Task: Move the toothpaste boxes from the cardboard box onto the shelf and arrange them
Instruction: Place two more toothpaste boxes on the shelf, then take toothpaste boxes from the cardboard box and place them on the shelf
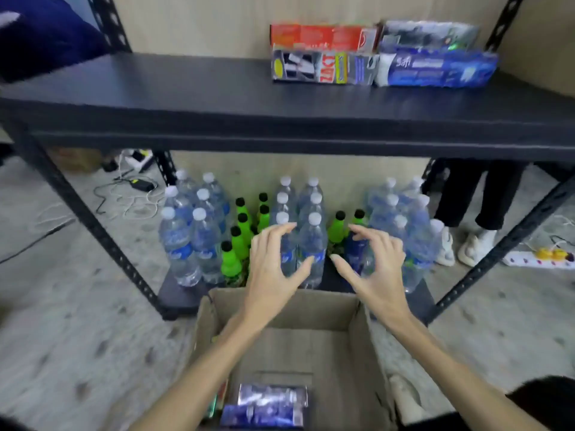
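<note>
Dark shelf [186,88] over speckled grey floor [62,337]

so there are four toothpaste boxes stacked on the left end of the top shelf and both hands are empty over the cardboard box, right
Not quite: the head view shows the four toothpaste boxes stacked toward the right end of the top shelf, not the left. The left hand and right hand are indeed empty over the cardboard box.

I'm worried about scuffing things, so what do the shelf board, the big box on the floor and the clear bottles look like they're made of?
The shelf board looks like dark painted metal or laminate, matte with a faint sheen; which one I cannot tell. The cardboard box is plain brown corrugated card, dull, with soft creased flaps. The clear bottles look like thin see-through plastic with white caps and glossy blue labels.
</note>
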`<action>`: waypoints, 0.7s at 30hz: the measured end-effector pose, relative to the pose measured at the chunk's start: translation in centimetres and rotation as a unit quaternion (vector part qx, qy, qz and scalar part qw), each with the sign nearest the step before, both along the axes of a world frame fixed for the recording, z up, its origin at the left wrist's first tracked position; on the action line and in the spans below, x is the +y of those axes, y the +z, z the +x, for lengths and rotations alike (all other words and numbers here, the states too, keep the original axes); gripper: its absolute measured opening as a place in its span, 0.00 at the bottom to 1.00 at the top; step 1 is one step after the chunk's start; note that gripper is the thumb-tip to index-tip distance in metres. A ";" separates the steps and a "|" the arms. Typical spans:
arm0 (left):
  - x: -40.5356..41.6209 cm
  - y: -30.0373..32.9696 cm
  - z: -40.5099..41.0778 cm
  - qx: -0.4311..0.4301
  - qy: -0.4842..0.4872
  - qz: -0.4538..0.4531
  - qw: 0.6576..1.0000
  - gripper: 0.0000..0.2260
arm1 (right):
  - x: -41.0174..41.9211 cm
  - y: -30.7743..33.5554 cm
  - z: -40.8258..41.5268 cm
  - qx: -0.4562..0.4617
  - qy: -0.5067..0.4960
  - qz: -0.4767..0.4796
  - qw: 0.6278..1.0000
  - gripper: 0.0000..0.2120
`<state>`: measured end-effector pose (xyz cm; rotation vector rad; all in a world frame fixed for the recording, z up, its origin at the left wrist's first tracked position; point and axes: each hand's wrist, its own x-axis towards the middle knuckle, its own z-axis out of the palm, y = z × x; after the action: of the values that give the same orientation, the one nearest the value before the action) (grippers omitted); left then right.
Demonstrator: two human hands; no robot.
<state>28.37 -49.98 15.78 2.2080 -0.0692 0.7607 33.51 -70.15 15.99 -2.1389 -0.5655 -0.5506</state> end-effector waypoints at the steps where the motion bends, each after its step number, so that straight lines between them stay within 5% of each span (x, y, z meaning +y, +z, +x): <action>1: 0.7 -2.3 -0.7 0.030 0.010 -0.004 0.999 0.26 | 0.3 -2.4 -0.6 0.018 0.004 -0.022 1.000 0.25; 11: 7.5 -21.4 -8.2 0.385 -0.007 0.030 0.923 0.30 | 0.6 -22.7 -6.2 0.229 0.070 -0.220 0.946 0.31; 17: 6.3 -27.2 -10.2 0.573 -0.031 -0.013 0.819 0.39 | 0.9 -28.7 -8.7 0.411 0.141 -0.345 0.832 0.44; 21: 5.3 -30.3 -11.9 0.662 0.006 0.043 0.748 0.43 | 1.5 -30.8 -9.7 0.471 0.144 -0.378 0.784 0.50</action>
<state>16.50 -44.66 -14.50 2.3315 0.6219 -0.9435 23.85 -68.68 -14.78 -2.5880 -0.5346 1.0808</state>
